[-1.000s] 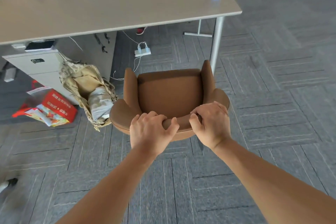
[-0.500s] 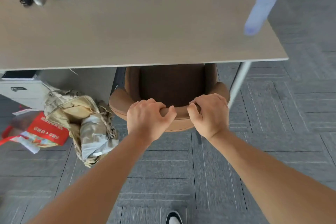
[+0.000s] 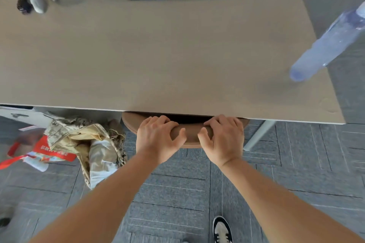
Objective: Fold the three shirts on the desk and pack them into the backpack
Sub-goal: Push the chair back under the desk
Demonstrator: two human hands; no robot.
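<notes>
A camouflage backpack (image 3: 83,140) lies open on the floor left of the chair, with pale fabric showing inside it. No shirts show on the beige desk (image 3: 158,55). My left hand (image 3: 158,138) and my right hand (image 3: 223,138) both grip the top of the backrest of a brown chair (image 3: 190,131). The chair sits almost wholly under the desk's front edge; only its backrest shows.
A clear plastic bottle (image 3: 325,47) stands at the desk's right edge. A red and white bag (image 3: 39,152) lies on the floor left of the backpack. A white drawer cabinet (image 3: 19,115) is under the desk at left. My shoe (image 3: 222,230) shows on the grey carpet.
The chair has slid forward under the desk with both hands on its backrest. I have stepped closer, so the desk top now fills the view.
</notes>
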